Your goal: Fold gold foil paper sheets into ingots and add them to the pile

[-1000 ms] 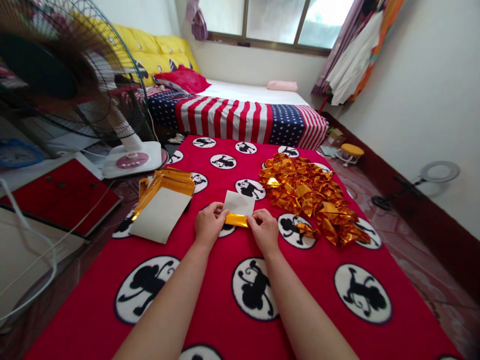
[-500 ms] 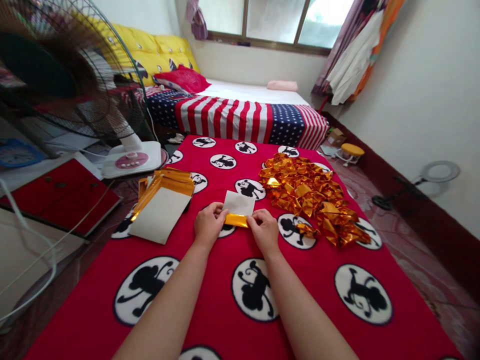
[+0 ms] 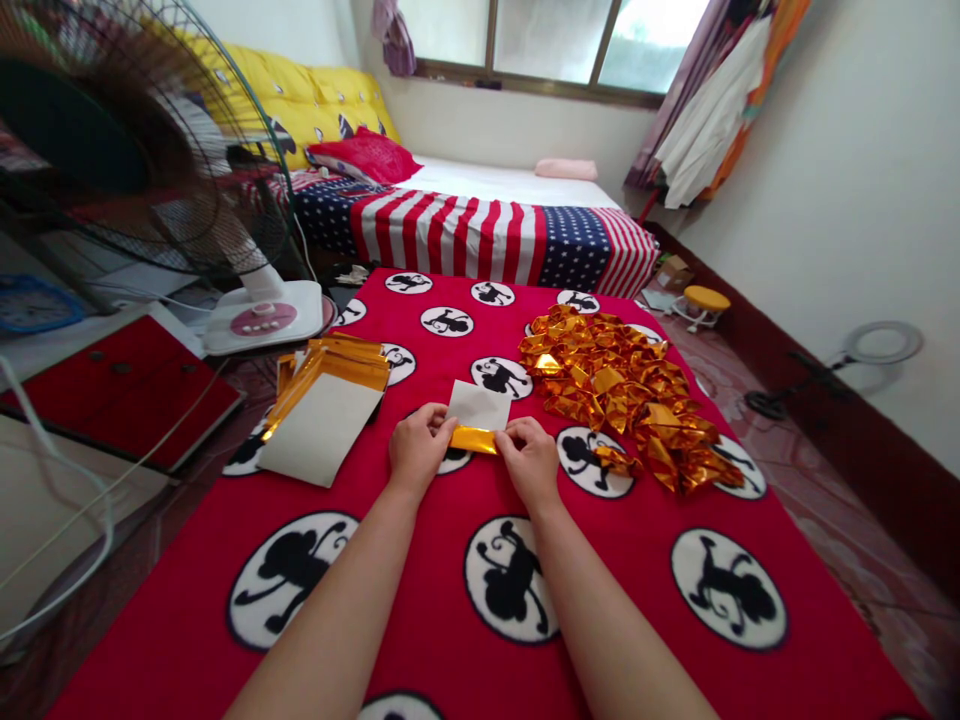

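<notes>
A sheet of gold foil paper (image 3: 480,406) lies white side up, its near edge folded over into a shiny gold strip. My left hand (image 3: 420,440) pinches the left end of that fold between thumb and fingers. At the right end, my right hand (image 3: 529,458) is closed on it the same way. To the left is a stack of foil sheets (image 3: 322,430), the top one pale side up with gold edges showing beneath. A heap of folded gold foil pieces (image 3: 615,370) spreads out on the right, with one small piece (image 3: 616,461) nearest my right hand.
Everything lies on a red cloth (image 3: 600,600) printed with black monkeys in white circles. A fan (image 3: 262,310) stands at the left beside a red panel (image 3: 112,390). Beyond the cloth is a bed (image 3: 480,240); a yellow stool (image 3: 706,299) and a ring light (image 3: 885,342) stand right.
Almost nothing differs. Both hands keep their pinch on the folded foil paper, and the view has shifted very slightly.
</notes>
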The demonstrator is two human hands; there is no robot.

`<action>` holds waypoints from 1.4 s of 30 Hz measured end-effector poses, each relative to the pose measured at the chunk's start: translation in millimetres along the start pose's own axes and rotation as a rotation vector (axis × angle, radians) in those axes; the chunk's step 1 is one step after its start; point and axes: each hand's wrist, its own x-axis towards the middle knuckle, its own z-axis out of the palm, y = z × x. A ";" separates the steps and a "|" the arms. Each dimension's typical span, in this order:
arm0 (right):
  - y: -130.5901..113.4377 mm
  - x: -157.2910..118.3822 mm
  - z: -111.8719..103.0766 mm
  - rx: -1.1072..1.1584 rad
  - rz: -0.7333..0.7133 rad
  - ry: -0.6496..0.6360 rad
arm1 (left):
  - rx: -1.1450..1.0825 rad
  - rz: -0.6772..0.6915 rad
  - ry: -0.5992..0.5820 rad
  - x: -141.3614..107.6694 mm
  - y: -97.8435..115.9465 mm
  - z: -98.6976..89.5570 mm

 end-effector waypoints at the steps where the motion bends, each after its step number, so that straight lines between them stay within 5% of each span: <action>1: -0.2 0.0 -0.3 -0.001 0.000 -0.001 | 0.001 0.002 0.000 -0.1 0.2 -0.2; 42: 0.8 0.3 0.4 -0.007 -0.008 -0.003 | 0.018 0.000 -0.010 -0.4 -0.6 0.0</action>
